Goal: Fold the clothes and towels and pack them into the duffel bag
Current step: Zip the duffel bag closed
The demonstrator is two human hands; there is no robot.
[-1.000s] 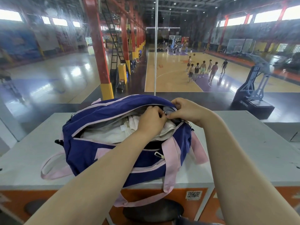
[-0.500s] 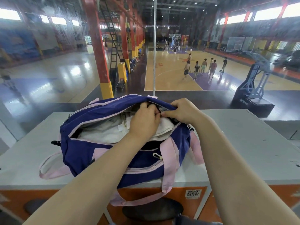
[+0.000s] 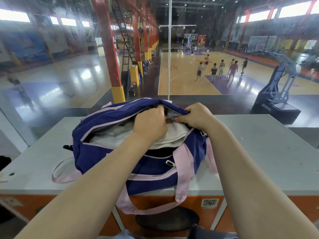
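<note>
Grey countertop (image 3: pixel 259 152): duffel bag (image 3: pixel 107 157) lies left-right; my left hand (image 3: pixel 149 125) pinches the zipper at its right end, right hand (image 3: pixel 198 116) grips the rim.

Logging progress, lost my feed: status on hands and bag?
Left hand pinching the zipper pull, right hand gripping the bag rim. Bag mostly unzipped, towels inside. Nothing in the way.

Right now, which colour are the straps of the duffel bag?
Pale pink straps, seen in the head view.
</note>
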